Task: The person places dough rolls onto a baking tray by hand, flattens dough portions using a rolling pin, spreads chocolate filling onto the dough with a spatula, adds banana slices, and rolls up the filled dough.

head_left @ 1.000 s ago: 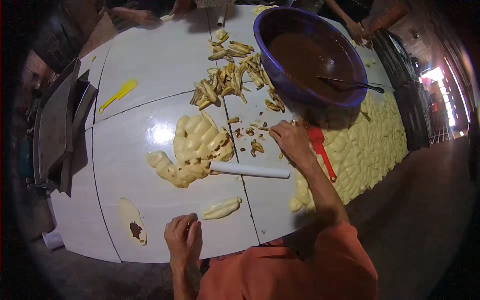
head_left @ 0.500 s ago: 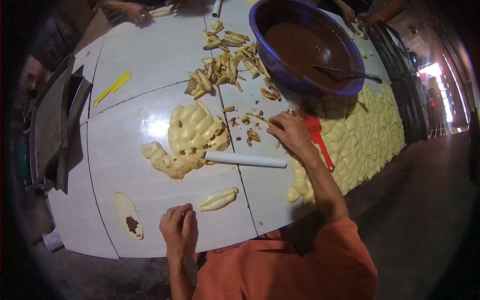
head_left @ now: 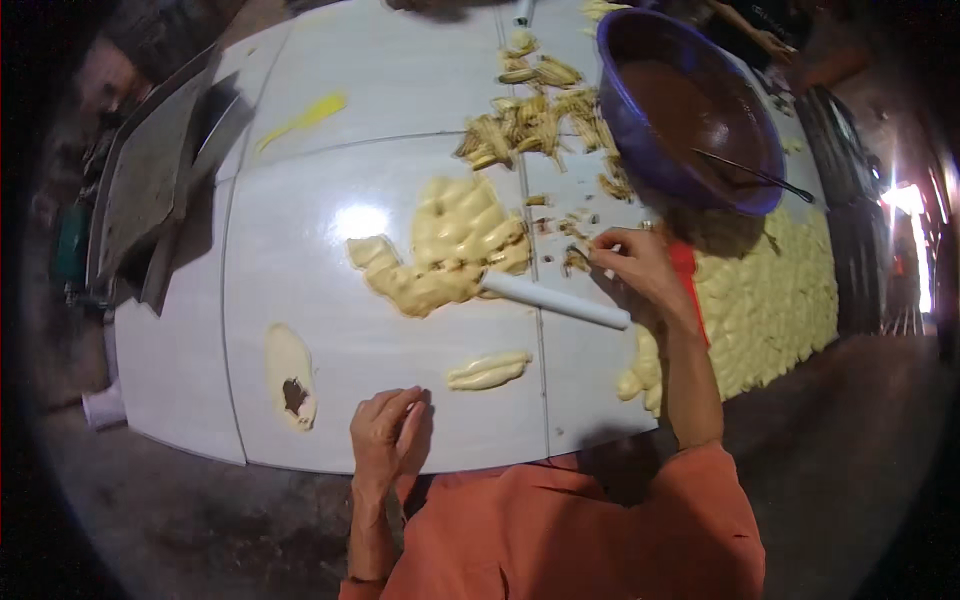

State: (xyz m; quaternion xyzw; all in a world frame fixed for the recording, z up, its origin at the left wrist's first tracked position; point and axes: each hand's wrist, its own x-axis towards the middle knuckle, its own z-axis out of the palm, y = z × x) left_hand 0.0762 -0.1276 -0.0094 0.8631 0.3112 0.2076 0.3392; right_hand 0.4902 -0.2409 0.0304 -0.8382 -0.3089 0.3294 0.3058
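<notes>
My right hand (head_left: pixel 640 262) reaches across the table with its thumb and fingers pinched on a small banana piece (head_left: pixel 577 258), among brown smears and scraps. My left hand (head_left: pixel 388 428) rests near the table's front edge, fingers curled, with nothing visible in them. To its left lies a flat oval of dough (head_left: pixel 288 345) bearing a dark brown filling patch (head_left: pixel 295 395). Just right of that hand sits a folded dough roll (head_left: pixel 488 371). A white rolling pin (head_left: pixel 560 300) leans its left end against a heap of dough pieces (head_left: pixel 460 235).
A purple basin (head_left: pixel 625 140) of brown filling holds a metal spoon (head_left: pixel 755 172). Sliced bananas (head_left: pixel 520 130) are piled left of it. Many dough pieces (head_left: pixel 770 290) cover the right side, beside a red utensil (head_left: pixel 687 285). A yellow utensil (head_left: pixel 305 120) and metal trays (head_left: pixel 150 190) lie left.
The view has shifted, so the table's contents appear further right. My right hand has moved nearer to the small banana scraps. My left hand keeps about the same curled pose.
</notes>
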